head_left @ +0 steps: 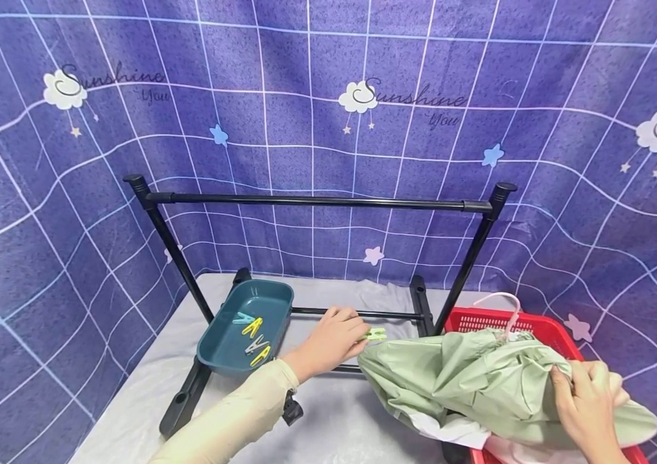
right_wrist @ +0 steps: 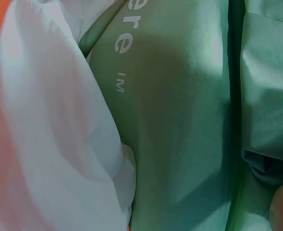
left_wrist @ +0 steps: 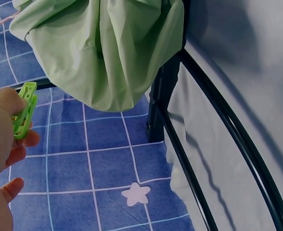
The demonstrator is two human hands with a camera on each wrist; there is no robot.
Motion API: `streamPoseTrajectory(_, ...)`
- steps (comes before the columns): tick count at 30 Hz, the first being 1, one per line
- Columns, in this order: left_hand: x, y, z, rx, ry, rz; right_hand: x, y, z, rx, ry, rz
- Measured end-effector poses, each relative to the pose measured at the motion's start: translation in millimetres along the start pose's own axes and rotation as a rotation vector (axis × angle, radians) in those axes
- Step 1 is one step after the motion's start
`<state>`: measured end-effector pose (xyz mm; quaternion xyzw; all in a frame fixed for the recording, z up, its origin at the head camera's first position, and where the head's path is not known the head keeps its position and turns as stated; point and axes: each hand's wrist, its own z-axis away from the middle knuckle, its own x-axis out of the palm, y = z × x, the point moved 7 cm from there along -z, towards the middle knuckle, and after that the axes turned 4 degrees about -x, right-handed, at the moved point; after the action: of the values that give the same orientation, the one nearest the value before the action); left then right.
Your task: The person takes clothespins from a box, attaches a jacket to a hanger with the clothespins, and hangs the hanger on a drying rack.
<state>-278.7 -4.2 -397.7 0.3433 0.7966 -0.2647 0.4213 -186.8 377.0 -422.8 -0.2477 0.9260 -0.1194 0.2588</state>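
My left hand pinches a light green clothespin between thumb and fingers, just left of a pale green garment. With my right hand I grip the gathered cloth near the garment's right end. A pink hanger hook sticks up at its upper edge. The garment spreads over a red basket, covering much of it. White cloth shows underneath. Up close in the right wrist view, white lettering runs along the green fabric; only a bit of that hand shows at the edge.
A black rack with a horizontal bar stands in the middle. Inside its left foot sits a dark teal tray with several clothespins. A grey-white cloth covers the surface, and a purple gridded curtain hangs around.
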Motion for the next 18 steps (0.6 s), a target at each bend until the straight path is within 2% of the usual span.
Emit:
streamPoseTrajectory(4,2.1,2.1,-0.2,0.005,-0.017,0.007,0.3,0.1,-0.4,0.005,-0.002,0.0)
streamPoseTrajectory(11,4.2,5.4,-0.8,0.025,0.015,0.006,-0.5,-1.1,-1.0,0.015,-0.004,0.006)
streamPoseTrajectory(18,6.8,8.6,-2.4,0.022,-0.02,0.011,-1.6,-0.1,0.1,0.014,0.001,0.0)
